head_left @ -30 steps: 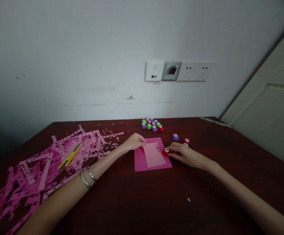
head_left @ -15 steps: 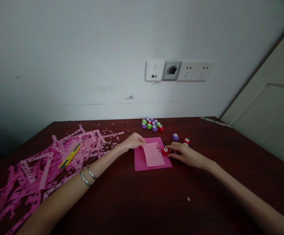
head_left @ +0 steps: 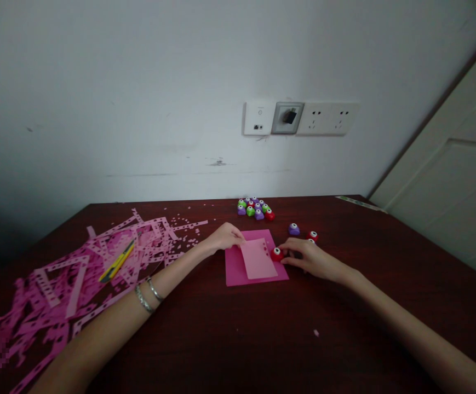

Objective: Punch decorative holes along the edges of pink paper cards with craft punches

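Observation:
My left hand pinches the upper left corner of a light pink sheet of paper. That sheet lies at a slant over a larger, darker pink sheet on the table. A few small punched holes run down the light sheet's right edge. My right hand has its fingers closed around a red craft punch, which sits at that edge. Just beyond the right hand are a purple punch and a red punch, with another partly hidden behind the hand.
Several red, green and purple punches stand grouped near the wall. Punched pink paper strips pile up on the left, with a yellow utility knife on top. Small paper bits are scattered beside them. Sockets line the wall.
The red punch and my right fingers have shifted very slightly left along the light pink sheet's edge. My left hand keeps its pinch on the sheet, almost still.

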`<state>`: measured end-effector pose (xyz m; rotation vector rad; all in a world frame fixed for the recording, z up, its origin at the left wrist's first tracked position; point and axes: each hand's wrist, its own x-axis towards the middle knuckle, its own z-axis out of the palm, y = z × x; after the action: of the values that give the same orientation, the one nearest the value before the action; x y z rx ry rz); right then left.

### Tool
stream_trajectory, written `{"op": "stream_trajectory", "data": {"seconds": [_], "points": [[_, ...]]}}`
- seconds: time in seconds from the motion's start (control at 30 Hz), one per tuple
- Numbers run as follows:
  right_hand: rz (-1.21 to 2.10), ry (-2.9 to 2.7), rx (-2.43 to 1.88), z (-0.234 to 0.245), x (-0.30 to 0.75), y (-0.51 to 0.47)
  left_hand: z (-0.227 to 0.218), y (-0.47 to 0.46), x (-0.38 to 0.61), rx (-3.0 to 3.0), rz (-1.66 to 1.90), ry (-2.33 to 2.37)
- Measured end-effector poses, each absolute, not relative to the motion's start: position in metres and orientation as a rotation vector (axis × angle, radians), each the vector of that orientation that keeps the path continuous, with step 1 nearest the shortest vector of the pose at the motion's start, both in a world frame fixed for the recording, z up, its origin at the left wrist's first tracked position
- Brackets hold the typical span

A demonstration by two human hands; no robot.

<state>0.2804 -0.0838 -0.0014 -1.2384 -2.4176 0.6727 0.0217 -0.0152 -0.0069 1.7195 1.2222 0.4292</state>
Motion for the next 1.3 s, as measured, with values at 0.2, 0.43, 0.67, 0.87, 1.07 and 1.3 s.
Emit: {"op": "stream_trajectory", "data": {"seconds": [0.2,0.43,0.67,0.87,1.07,1.3], "points": [[0.676,-2.412,-1.224,-0.002,0.281,-0.083,-0.011,-0.011,0.022,1.715,0.414,1.223],[0.685,-2.399,-1.236,-0.002,0.281,-0.084,-0.013,-0.014,0.025,1.879,0.415,1.216],[0.714,-2.382,-1.209,-0.006,0.283,-0.082,0.018,-0.072,0.039,2.784,0.44,1.434],[0.745,-2.351,-1.194,-0.005,0.284,-0.083,0.014,-0.112,0.038,2.806,-0.154,1.096],[0.766,-2.326,-1.197,-0.007,0.283,-0.083,0.006,-0.092,0.031,2.69,-0.291,1.028],[0.757,-2.322,-1.199,-0.006,0.283,-0.084,0.006,-0.093,0.032,2.628,-0.295,1.063]]}}
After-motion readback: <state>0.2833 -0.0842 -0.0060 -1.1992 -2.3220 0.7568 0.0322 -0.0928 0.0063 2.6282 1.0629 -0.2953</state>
